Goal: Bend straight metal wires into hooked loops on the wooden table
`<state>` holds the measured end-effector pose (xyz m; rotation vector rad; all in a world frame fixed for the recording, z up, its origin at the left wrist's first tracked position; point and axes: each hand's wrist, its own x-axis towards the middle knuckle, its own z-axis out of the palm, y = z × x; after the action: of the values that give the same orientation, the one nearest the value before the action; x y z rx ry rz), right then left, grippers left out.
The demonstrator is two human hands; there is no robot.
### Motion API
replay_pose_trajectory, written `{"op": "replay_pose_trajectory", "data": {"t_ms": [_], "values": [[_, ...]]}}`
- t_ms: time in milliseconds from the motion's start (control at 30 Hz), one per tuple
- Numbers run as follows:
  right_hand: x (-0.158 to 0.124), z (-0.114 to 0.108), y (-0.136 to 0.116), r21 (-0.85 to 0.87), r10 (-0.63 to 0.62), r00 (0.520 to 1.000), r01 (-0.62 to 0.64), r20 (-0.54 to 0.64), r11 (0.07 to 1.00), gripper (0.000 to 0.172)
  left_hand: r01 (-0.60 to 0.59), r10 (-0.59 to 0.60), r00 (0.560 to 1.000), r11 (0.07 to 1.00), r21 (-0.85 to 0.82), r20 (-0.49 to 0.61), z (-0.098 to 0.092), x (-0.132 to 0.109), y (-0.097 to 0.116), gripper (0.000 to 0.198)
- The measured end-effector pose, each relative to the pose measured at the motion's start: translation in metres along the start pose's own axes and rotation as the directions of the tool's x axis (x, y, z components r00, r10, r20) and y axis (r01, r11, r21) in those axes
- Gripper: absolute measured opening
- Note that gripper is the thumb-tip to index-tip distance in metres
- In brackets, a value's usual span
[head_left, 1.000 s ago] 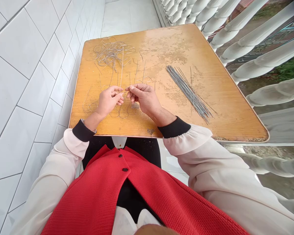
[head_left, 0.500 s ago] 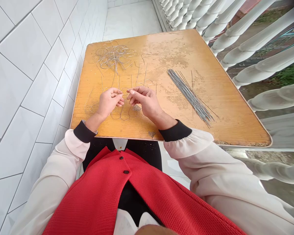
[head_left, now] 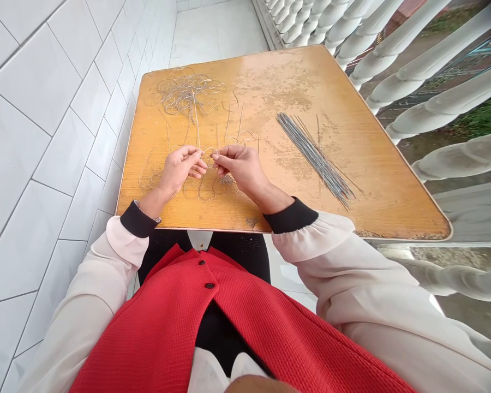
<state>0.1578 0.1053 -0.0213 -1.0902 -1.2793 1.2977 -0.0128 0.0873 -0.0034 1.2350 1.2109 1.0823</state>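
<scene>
My left hand (head_left: pixel 180 168) pinches a thin metal wire (head_left: pixel 197 124) between thumb and forefinger; its straight end points up and away from me. Just to the right, my right hand (head_left: pixel 240 165) is closed in a pinch on the same wire, which bends in a small curve across the gap between my fingertips. Both hands are held above the near left part of the wooden table (head_left: pixel 249 120). Under and around them lie loose bent wires, and a small dark patch shows partly behind my right fingers.
A tangled heap of wire (head_left: pixel 188 93) lies at the table's far left. To the right rests a bundle of straight grey wires (head_left: pixel 315 158). A white tiled wall (head_left: pixel 61 142) runs along the left, and a white balustrade (head_left: pixel 425 82) along the right.
The wire's straight end now stands out more clearly above my left fingers, and a curve shows between my fingertips. My hands have hardly moved; the view has shifted slightly.
</scene>
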Motion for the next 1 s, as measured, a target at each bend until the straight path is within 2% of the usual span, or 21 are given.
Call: {"op": "replay_pose_trajectory", "data": {"t_ms": [200,333,433,500,600,733,900,1000], "values": [[0.000,0.000,-0.001,-0.041,-0.006,1.000,0.006,0.005,0.999,0.031,-0.005,0.005,1.000,1.000,0.007,-0.020,-0.003,0.000,0.000,0.029],[0.003,-0.002,0.006,-0.098,-0.045,0.999,0.042,-0.021,0.994,0.025,-0.018,0.018,1.000,0.999,0.027,0.003,-0.004,-0.001,0.001,0.027],[0.004,-0.002,0.012,-0.192,-0.097,0.995,0.088,-0.038,0.978,0.012,-0.038,0.038,0.999,0.999,0.016,0.028,-0.004,-0.001,0.002,0.022],[0.003,-0.002,0.015,-0.267,-0.160,0.986,0.142,-0.044,0.953,0.008,-0.038,0.037,0.999,0.999,0.008,0.034,-0.004,-0.001,0.001,0.022],[0.000,-0.002,0.016,-0.376,-0.283,0.958,0.248,-0.039,0.893,0.021,-0.018,0.018,0.999,1.000,0.008,0.044,-0.005,0.000,0.001,0.024],[-0.006,-0.001,0.014,-0.510,-0.405,0.914,0.353,0.009,0.785,0.024,0.006,-0.005,0.997,1.000,-0.010,0.077,-0.006,0.000,0.002,0.025],[-0.010,-0.003,0.011,-0.579,-0.430,0.900,0.387,0.069,0.718,0.018,0.047,-0.044,0.992,0.999,-0.021,0.121,-0.008,0.002,0.001,0.024],[-0.009,-0.002,0.010,-0.547,-0.427,0.901,0.393,0.070,0.739,0.015,0.055,-0.051,0.989,0.998,-0.021,0.136,-0.008,0.003,0.000,0.023]]}}
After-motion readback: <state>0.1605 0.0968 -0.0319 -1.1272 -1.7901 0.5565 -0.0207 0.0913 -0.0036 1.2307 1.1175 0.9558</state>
